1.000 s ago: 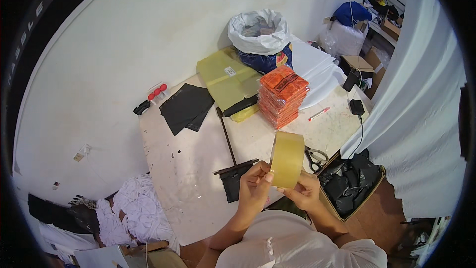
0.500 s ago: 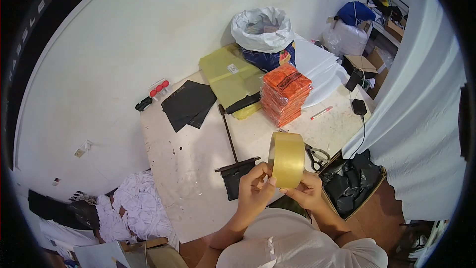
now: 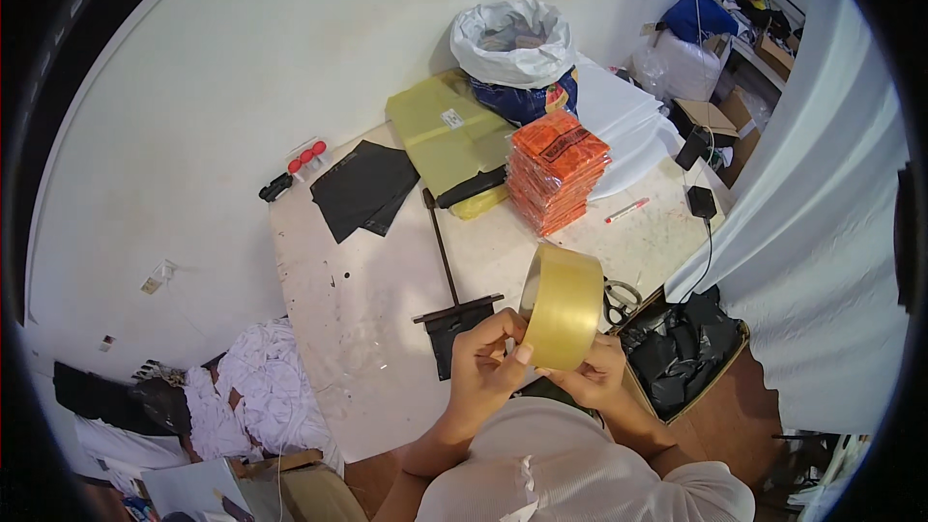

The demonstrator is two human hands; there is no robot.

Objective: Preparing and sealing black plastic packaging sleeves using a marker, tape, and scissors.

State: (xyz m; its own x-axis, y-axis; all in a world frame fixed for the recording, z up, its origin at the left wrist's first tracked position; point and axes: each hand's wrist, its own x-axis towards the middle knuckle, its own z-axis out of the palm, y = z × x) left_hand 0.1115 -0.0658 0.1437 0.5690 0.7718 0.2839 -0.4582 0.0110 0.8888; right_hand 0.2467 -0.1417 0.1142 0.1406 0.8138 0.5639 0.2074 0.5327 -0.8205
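White wall and a pale, scuffed table (image 3: pixel 358 329) lie beyond the hands. A wide roll of yellowish packing tape (image 3: pixel 563 307) stands on edge between them, raised above the table's near edge. The left hand (image 3: pixel 483 367) curls on the roll's left side, thumb pressed to its face; the right hand (image 3: pixel 592 379) cups it from below. Finding the tape's end probably calls for a slow turn, with a thumbnail dragged across the surface and the right hand steadying. Scissors (image 3: pixel 619 298) lie just beyond the right hand.
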